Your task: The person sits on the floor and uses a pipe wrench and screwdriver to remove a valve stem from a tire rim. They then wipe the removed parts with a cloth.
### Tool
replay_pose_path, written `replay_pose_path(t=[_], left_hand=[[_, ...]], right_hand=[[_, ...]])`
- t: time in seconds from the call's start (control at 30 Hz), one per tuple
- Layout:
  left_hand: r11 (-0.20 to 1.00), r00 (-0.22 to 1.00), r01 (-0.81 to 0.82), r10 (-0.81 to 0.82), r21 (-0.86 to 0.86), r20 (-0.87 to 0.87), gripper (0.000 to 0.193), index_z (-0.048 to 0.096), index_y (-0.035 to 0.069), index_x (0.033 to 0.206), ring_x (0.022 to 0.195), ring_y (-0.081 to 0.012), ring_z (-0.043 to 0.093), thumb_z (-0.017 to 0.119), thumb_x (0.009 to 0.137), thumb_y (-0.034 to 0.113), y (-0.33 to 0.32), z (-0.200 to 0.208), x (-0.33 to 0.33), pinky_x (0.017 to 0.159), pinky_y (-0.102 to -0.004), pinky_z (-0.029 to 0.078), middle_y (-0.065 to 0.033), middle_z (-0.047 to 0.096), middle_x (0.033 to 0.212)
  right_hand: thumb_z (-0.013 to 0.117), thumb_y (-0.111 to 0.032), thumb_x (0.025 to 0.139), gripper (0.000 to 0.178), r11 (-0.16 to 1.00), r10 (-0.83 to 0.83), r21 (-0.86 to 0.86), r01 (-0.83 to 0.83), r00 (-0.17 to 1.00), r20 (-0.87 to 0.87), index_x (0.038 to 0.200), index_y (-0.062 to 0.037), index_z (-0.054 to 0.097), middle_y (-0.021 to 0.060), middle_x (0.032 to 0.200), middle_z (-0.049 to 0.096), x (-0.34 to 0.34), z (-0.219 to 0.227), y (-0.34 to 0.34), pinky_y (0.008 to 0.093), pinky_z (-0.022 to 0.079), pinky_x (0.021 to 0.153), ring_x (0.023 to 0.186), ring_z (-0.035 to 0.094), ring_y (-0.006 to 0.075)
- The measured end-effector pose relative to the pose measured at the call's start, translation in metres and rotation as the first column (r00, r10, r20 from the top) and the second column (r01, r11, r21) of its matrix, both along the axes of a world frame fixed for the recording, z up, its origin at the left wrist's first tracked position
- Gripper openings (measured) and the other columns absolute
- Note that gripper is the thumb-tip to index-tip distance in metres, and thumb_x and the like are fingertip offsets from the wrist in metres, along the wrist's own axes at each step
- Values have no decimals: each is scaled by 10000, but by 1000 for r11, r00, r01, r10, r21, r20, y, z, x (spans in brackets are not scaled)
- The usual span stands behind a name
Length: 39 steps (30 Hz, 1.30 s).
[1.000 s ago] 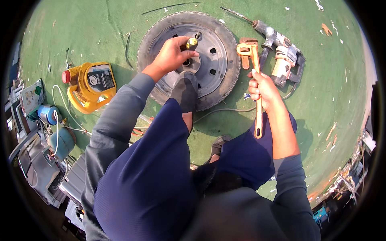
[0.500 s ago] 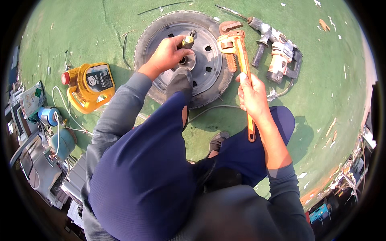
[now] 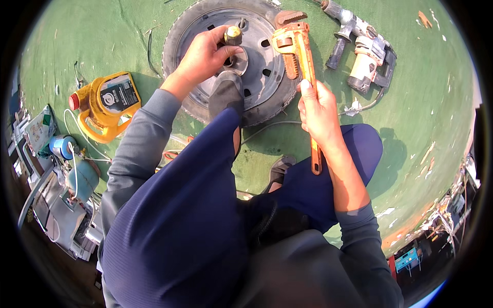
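My left hand (image 3: 203, 55) is closed around a short tool with a yellow and dark handle (image 3: 233, 36), held upright over the middle of a wheel with a tyre (image 3: 197, 105). Its lower end is hidden by my fingers and the hub (image 3: 238, 62). In my right hand (image 3: 319, 110) is an orange pipe wrench (image 3: 304, 56), gripped by its handle with the rusty jaws pointing away from me, above the wheel's right edge. A dark shoe (image 3: 226, 95) on my foot presses on the near side of the wheel, beside the hub.
A drill with side handle (image 3: 365, 51) lies on the green floor at the far right, its cord trailing. To the left stands a yellow jug with red cap (image 3: 110, 102). Beyond it are a blue-green tank (image 3: 82, 179) and hoses. Scattered debris (image 3: 447, 220) lines the right edge.
The view has shifted, so the wheel, drill and jug sit higher in the picture. The yellow-handled tool now shows its handle end toward me. Both hands keep their hold.
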<state>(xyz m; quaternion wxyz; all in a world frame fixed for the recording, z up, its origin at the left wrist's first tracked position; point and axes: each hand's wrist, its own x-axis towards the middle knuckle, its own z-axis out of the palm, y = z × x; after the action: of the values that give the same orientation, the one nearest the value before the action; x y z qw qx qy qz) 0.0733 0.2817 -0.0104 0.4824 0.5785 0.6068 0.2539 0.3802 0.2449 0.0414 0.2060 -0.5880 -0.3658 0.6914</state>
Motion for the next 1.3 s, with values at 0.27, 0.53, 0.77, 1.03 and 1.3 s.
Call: replay_pose_path(t=[0.27,0.53,0.77,1.03,1.3], left_hand=[[997,992,74,-77,-35,-96,282,690,-11,1158,903,-153,685,786,922,108,12,-1,-2,866,-343,558,-97,764,981],[995,991,96,-92,33,-100,227,682,13,1148,914,-207,683,761,958,108,5,-16,-2,885,-358,547,-113,742,987],[953,965,151,-84,264,-249,258,610,30,1115,996,-434,552,732,961,198,3,-31,8,879,-513,479,-190,623,1008],[958,958,127,-52,256,-281,270,598,40,1110,981,-434,548,736,948,206,-3,-31,4,850,-512,463,-185,624,997],[969,967,133,-80,207,-243,259,632,73,1111,1073,-409,566,764,920,188,-19,-35,-2,947,-515,452,-167,636,1073]], right_hand=[[578,-400,1119,324,991,-70,-117,67,997,-20,1052,-83,587,-56,690,471,6,14,5,227,327,439,518,416,29],[573,-420,1120,386,998,57,12,-58,997,57,987,-58,588,-53,708,481,4,3,-3,255,380,525,603,445,46],[578,-431,1116,403,860,205,431,-273,958,199,1029,-40,618,-54,742,491,-27,51,47,233,355,541,629,427,33],[595,-293,1112,324,781,258,478,-402,905,339,1054,25,585,93,721,537,-52,85,59,347,444,607,646,495,162],[621,-297,1103,345,847,346,304,-436,886,308,1019,36,592,81,724,535,-45,88,68,351,460,633,682,474,149]])
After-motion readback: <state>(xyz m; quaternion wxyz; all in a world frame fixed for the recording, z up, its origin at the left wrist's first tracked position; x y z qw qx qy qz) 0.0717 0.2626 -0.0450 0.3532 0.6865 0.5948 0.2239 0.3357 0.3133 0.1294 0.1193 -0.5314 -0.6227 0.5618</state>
